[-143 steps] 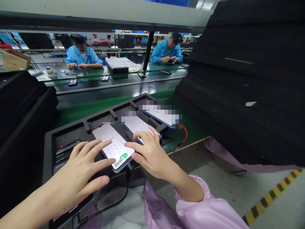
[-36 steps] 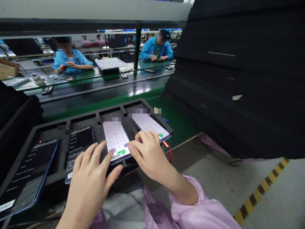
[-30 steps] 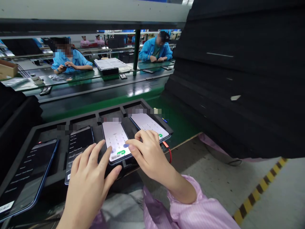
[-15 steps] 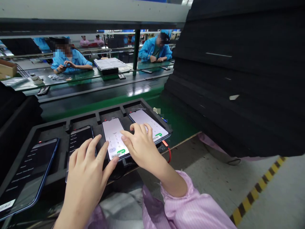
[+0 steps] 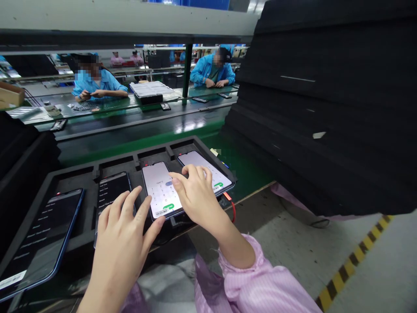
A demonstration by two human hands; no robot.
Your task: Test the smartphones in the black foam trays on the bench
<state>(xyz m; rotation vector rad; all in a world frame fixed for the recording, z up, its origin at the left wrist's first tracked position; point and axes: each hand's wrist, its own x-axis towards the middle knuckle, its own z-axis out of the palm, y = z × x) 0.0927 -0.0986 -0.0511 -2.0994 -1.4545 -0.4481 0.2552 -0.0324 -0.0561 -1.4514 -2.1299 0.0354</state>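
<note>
A black foam tray (image 5: pixel 81 171) in front of me holds several phones side by side. Two at the left, a dark phone (image 5: pixel 112 191) and a blue-edged phone (image 5: pixel 39 237), show black screens with text. The middle phone (image 5: pixel 159 187) and the right phone (image 5: pixel 213 171) show white dial pads. My left hand (image 5: pixel 122 241) lies open with spread fingers at the middle phone's lower left edge. My right hand (image 5: pixel 193 195) hovers over the gap between the two white phones, its forefinger touching the middle phone's dial pad. Neither hand holds anything.
A tall stack of black foam trays (image 5: pixel 325 108) fills the right side, another black stack (image 5: pixel 22 156) stands at the left. A red cable (image 5: pixel 232 208) runs from the tray's right corner. Beyond a green conveyor (image 5: pixel 137 130), two people in blue coats work at a far bench.
My right forefinger has moved up the middle phone's dial pad from the bottom row toward the upper keys. My left hand has stayed by the phone's lower left.
</note>
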